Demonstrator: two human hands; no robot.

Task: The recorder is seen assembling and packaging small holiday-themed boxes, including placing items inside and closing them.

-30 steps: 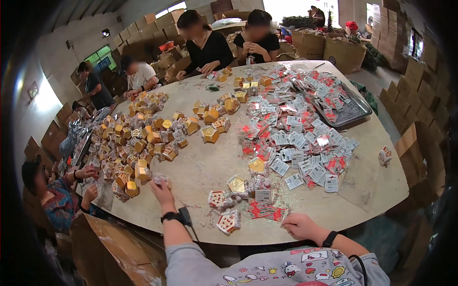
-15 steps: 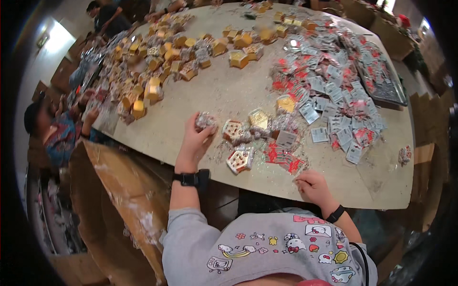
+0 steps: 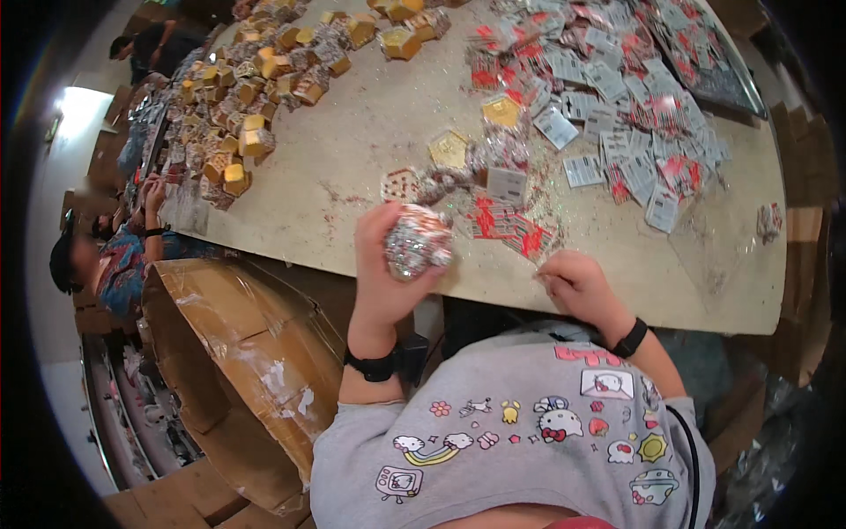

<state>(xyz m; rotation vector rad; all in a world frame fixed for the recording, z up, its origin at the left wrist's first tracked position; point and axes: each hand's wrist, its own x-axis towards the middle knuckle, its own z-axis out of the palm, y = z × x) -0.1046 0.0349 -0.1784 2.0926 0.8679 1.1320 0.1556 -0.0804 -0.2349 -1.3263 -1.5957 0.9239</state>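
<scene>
My left hand [image 3: 381, 273] is wrapped around a glittery ornament [image 3: 418, 242], silver on its near side with red and white at the top, lifted over the table's near edge. My right hand [image 3: 582, 284] rests by that edge with fingers pinched; what is in them, if anything, is too small to make out. Just beyond it lie several red-and-grey card tags [image 3: 507, 227] and a grey tag [image 3: 507, 185]. Behind the held ornament are a red-dotted white ornament [image 3: 401, 185], a gold-faced ornament [image 3: 448, 150] and another gold-faced ornament [image 3: 501, 111].
A large heap of grey and red tags [image 3: 608, 115] covers the right of the table [image 3: 335, 189], beside a dark tray [image 3: 731, 93]. Gold and glitter ornaments [image 3: 256, 88] pile up at the far left. An open cardboard box [image 3: 233, 353] stands left of me; another person [image 3: 115, 256] is beyond.
My left hand has brought the ornament nearer and to the right, raised toward me. The right hand stays by the tags. The view has tipped down, so the table appears higher.
</scene>
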